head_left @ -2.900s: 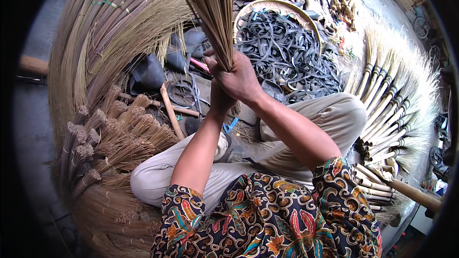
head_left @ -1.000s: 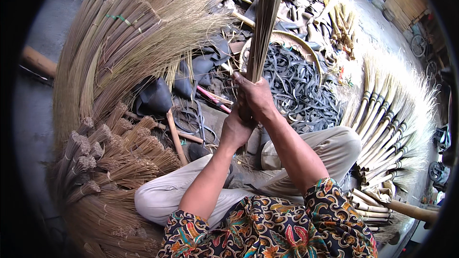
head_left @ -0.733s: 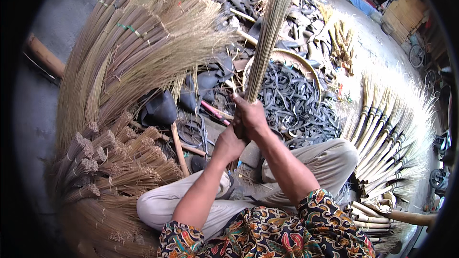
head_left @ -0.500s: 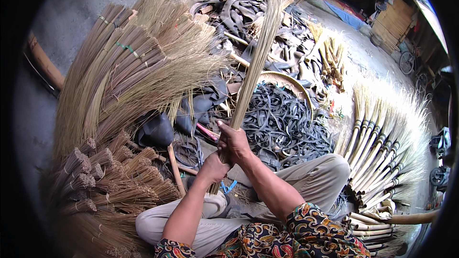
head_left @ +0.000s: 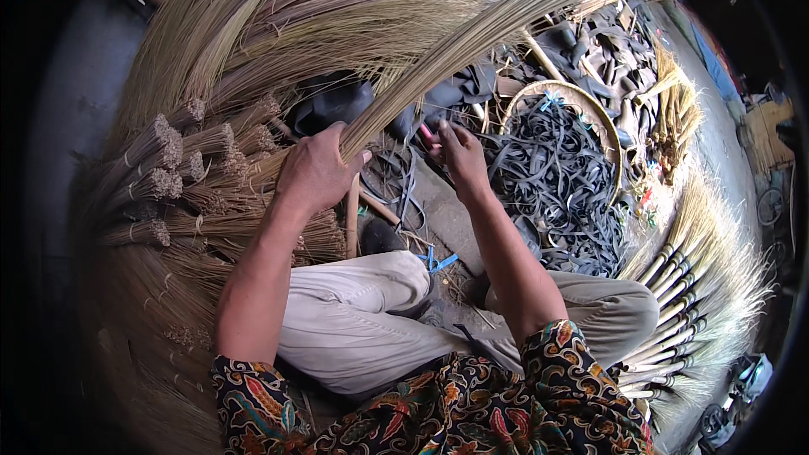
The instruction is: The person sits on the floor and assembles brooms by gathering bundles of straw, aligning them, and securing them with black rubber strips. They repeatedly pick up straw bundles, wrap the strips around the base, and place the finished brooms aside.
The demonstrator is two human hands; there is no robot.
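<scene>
My left hand (head_left: 316, 170) is closed around the lower end of a long bundle of broom straw (head_left: 447, 59). The bundle slants up to the right, with its fine, feathery tips spread at the far end. My right hand (head_left: 465, 160) is in front of me, between the dark rubber pieces and the round basket. Its bent fingers close on a slim pink thing (head_left: 428, 136), whose kind I cannot make out. A dark rubber sheet (head_left: 333, 105) lies just behind my left hand.
Stacked straw bundles (head_left: 168, 156) fill the left side. A round woven basket (head_left: 619, 147) holds black rubber strips (head_left: 552, 185). Finished brooms (head_left: 674, 303) fan out at the right. A wooden stick (head_left: 352, 219) and a blue tie (head_left: 438, 261) lie near my legs.
My right hand has let go of the straw bundle and moved to the pink thing. My left hand has carried the bundle leftward, tilting it to the right. The view has shifted.
</scene>
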